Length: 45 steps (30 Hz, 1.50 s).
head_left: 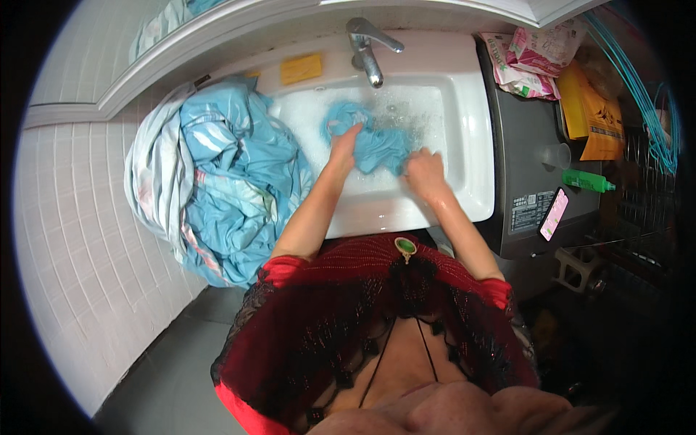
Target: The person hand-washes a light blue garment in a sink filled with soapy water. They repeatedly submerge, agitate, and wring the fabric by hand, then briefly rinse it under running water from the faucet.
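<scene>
A bunched stretch of wet light-blue cloth (pixel 380 151) lies in soapy water in the white washbasin (pixel 473 163). My left hand (pixel 345 145) grips it near its left part, thumb on top. At its right end my right hand (pixel 425 169) is closed on the cloth, knuckles up, fingertips hidden. On the basin's left side a big heap of blue fabric with white and pink patches (pixel 239 179) hangs over the rim. Whether it joins the piece in my hands cannot be told. The chrome faucet (pixel 371 65) stands behind the cloth; foam floats around it.
A yellow block (pixel 301 68) lies on the back ledge. To the right, a grey appliance top (pixel 516 136) holds pink-and-white plastic packets (pixel 544 54), a clear cup (pixel 557 156), a green bottle (pixel 585 180) and a lit phone (pixel 553 214). A mirror cabinet edge (pixel 217 43) overhangs the back. White tiles (pixel 81 217) line the left.
</scene>
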Each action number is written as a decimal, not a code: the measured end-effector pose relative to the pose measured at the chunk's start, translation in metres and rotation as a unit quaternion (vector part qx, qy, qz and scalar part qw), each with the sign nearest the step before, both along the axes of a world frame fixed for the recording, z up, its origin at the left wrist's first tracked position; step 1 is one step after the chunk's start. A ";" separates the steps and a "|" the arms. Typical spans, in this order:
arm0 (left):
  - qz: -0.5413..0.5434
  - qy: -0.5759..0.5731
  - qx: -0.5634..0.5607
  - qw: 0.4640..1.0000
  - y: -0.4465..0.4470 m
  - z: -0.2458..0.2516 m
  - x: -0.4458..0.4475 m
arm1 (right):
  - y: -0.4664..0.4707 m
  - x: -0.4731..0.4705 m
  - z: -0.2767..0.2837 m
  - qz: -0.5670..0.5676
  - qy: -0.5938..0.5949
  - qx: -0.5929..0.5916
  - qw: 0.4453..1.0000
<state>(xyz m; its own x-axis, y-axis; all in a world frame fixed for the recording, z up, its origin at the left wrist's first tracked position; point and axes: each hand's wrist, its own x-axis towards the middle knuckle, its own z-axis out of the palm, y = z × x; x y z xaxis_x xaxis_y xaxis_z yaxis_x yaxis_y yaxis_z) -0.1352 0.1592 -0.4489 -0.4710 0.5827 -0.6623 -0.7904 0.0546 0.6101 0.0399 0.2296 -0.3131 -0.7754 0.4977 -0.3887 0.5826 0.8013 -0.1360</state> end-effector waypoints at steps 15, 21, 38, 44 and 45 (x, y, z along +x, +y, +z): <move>-0.043 0.041 -0.048 0.997 -0.013 -0.030 -0.008 | -0.041 0.139 -0.026 -0.314 0.289 -0.001 0.904; -0.034 0.069 -0.070 0.995 -0.024 -0.029 -0.005 | -0.032 0.352 -0.022 -0.603 0.098 0.201 0.766; -0.060 0.093 -0.075 0.991 -0.026 -0.035 0.000 | 0.109 0.431 -0.037 -0.682 -0.043 0.145 0.715; -0.052 0.095 -0.077 0.991 -0.031 -0.051 -0.002 | 0.122 0.424 -0.034 -0.678 -0.047 0.113 0.725; -0.052 0.104 -0.080 0.990 -0.031 -0.052 -0.002 | 0.124 0.425 -0.032 -0.682 -0.049 0.104 0.722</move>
